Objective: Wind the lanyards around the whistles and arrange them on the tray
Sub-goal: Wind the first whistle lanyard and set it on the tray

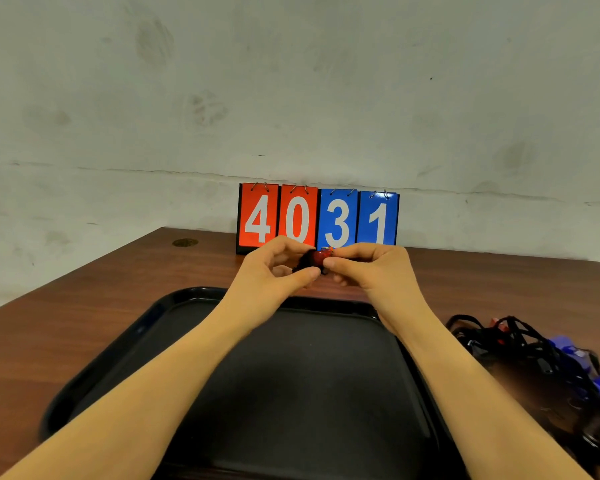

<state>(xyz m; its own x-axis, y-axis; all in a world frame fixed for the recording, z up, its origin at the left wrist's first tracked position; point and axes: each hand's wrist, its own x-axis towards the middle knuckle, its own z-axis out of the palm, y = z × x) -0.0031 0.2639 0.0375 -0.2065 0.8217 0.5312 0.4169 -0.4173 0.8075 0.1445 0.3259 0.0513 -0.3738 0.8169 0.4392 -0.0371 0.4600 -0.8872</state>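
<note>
A red whistle [317, 258] with its black lanyard wound around it is held up above the far edge of the black tray [125, 355]. My left hand [274, 268] pinches it from the left with thumb and fingers. My right hand [368, 268] pinches it from the right, and a small metal ring shows at its top. The tray's inside shows no whistles. A tangled pile of black lanyards [520, 351] with blue whistles [568, 351] and a bit of red lies on the table to the right of the tray.
A flip scoreboard [317, 218] reading 4 0 3 1 stands at the back of the wooden table [66, 323] against the wall. A round cable grommet [185, 242] sits at the far left of the table.
</note>
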